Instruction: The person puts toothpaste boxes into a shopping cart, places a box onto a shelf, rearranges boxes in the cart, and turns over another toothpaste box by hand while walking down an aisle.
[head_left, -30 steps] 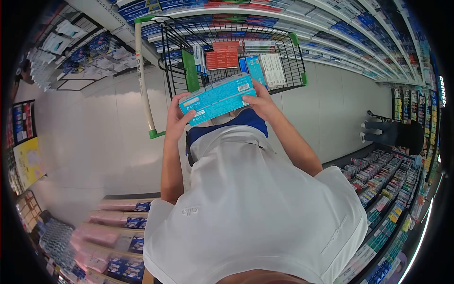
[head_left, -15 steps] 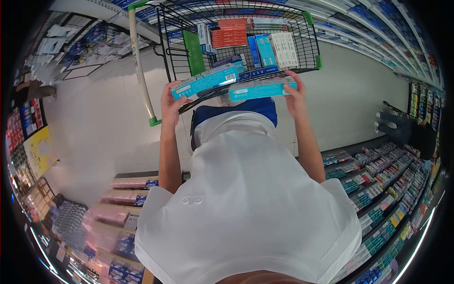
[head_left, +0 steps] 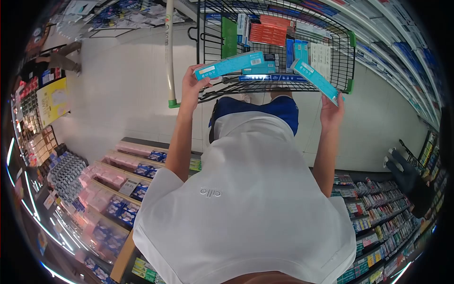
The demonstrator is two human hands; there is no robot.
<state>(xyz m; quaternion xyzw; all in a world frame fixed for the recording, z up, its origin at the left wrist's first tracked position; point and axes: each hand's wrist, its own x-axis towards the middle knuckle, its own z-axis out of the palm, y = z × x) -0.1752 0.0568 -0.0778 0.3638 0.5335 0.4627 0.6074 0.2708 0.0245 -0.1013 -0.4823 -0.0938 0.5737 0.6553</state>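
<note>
My left hand [head_left: 194, 86] grips one end of a long teal toothpaste box [head_left: 229, 65], tilted up to the right over the near side of a wire shopping cart [head_left: 215, 93]. My right hand [head_left: 332, 113] holds the lower end of a second teal toothpaste box [head_left: 316, 81], which slants up to the left across the cart's near rim. Inside the cart lie a stack of red boxes [head_left: 268, 34], white boxes [head_left: 320, 59], and blue boxes [head_left: 289, 56]. A dark blue box [head_left: 265, 77] lies along the near side.
Stocked shelves [head_left: 392, 61] line the far right. Behind me stand racks of small packages [head_left: 373, 208] and shelves with pink and blue packs [head_left: 111, 189]. A person [head_left: 66, 57] is at the far left, another person [head_left: 406, 175] at the right. A yellow sign [head_left: 53, 100] stands left.
The right-hand box has swung from nearly level to a steep slant, its far end now over the cart. Both hands have moved apart. The view has shifted, so the cart appears further right.
</note>
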